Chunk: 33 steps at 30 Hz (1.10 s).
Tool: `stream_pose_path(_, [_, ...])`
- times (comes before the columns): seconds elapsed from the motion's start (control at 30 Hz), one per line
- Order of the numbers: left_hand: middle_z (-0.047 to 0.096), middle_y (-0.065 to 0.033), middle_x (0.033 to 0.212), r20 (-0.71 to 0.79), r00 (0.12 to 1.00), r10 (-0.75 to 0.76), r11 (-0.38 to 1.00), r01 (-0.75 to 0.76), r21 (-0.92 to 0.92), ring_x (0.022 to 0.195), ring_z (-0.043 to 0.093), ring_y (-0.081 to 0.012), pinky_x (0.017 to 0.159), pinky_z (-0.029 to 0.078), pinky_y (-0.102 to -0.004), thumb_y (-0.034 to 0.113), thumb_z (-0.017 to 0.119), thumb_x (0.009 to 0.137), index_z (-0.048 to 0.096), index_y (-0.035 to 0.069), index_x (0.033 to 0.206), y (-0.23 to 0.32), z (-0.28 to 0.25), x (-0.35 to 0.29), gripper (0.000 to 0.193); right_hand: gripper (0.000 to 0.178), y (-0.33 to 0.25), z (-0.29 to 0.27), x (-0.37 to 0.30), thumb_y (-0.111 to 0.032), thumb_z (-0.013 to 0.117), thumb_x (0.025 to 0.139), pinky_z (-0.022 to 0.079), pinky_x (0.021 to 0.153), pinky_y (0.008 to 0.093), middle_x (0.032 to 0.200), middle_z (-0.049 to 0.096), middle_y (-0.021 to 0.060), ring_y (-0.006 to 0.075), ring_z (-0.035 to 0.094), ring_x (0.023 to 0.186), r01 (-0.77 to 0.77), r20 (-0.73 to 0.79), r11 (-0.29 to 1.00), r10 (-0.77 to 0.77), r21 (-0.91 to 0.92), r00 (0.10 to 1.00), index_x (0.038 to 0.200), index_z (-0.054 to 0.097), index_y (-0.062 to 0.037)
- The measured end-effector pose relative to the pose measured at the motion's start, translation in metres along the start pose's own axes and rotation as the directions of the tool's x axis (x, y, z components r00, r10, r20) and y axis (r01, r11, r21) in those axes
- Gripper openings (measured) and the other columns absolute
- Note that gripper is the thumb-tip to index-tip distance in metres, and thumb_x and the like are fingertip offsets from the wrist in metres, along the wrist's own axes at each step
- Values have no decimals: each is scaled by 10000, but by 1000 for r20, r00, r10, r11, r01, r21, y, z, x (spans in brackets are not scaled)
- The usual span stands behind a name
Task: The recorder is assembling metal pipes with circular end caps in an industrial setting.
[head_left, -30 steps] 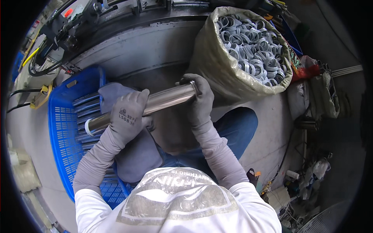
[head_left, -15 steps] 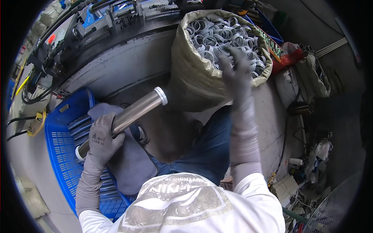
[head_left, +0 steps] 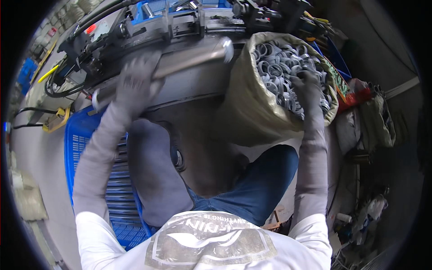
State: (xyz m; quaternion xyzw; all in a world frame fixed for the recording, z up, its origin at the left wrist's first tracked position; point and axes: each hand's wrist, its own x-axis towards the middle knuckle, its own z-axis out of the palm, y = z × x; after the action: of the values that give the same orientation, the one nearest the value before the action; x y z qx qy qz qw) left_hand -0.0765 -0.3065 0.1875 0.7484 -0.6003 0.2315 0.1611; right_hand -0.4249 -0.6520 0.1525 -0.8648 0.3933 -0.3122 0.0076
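My left hand (head_left: 135, 83), in a grey glove, is closed round a shiny metal tube (head_left: 189, 58). The tube lies nearly level before the machine, its right end tilted up, with a pale collar at each end; motion smears it. On the right, my gloved right hand (head_left: 309, 90) reaches down among the grey rings (head_left: 274, 69) that fill a beige woven sack (head_left: 252, 112). Its fingertips are partly hidden by rings, so whether it grips one does not show.
A dark machine bench (head_left: 180, 33) runs across the far side. Beside my left leg stands a blue plastic basket (head_left: 74, 139) holding several metal tubes (head_left: 121, 193). A red bag (head_left: 357, 94) and more sacks lie right of the ring sack.
My left hand has lifted the tube away from the basket, up toward the machine. My right hand has come down into the rings. The whole view has shifted too.
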Motion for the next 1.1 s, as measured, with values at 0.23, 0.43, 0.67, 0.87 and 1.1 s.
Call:
stream_pose_path(0.23, [640, -163, 1254, -153, 988, 14, 976, 20, 215, 1191, 623, -355, 1030, 489, -478, 234, 745, 864, 546, 116, 1370, -41, 57, 187, 555, 848, -153, -24, -106, -22, 613, 806, 531, 976, 320, 1314, 660, 167, 208, 645, 1141, -528, 531, 100, -6, 843, 847, 1612, 352, -42])
stream_pose_path(0.43, [628, -204, 1349, 161, 960, -227, 939, 173, 297, 1259, 608, -350, 1088, 462, -506, 239, 728, 860, 561, 83, 1410, -61, 109, 243, 596, 523, -141, 39, -142, -136, 636, 964, 495, 946, 266, 1180, 681, 91, 120, 629, 1025, -823, 811, 106, -280, 558, 513, 1447, 535, 37])
stream_pose_path(0.67, [574, -191, 1434, 66, 993, -95, 927, 65, 370, 1289, 598, -369, 1096, 488, -481, 245, 746, 883, 488, 106, 1471, -99, 144, 215, 657, 132, -152, 39, -135, -68, 783, 855, 539, 885, 293, 1172, 688, 108, 154, 673, 943, -785, 785, 99, -204, 611, 586, 923, 678, -27])
stream_pose_path(0.87, [649, -168, 1333, -178, 967, 181, 981, -191, -38, 1215, 632, -359, 1061, 498, -469, 248, 711, 905, 598, 99, 1384, -50, 72, 72, 515, 420, -112, 74, -161, -249, 600, 1002, 559, 798, 279, 1144, 689, 88, 155, 668, 925, -754, 772, 164, -153, 636, 618, 1351, 591, -13])
stream_pose_path(1.1, [636, -194, 1292, 342, 762, -550, 833, 472, 290, 1202, 600, -380, 1071, 459, -498, 354, 658, 915, 591, 46, 1366, -172, 63, -329, 550, 477, -100, 87, -161, -308, 540, 1048, 495, 986, 321, 1170, 667, 94, 186, 626, 1087, -832, 830, 34, 55, 554, 555, 1352, 619, 52])
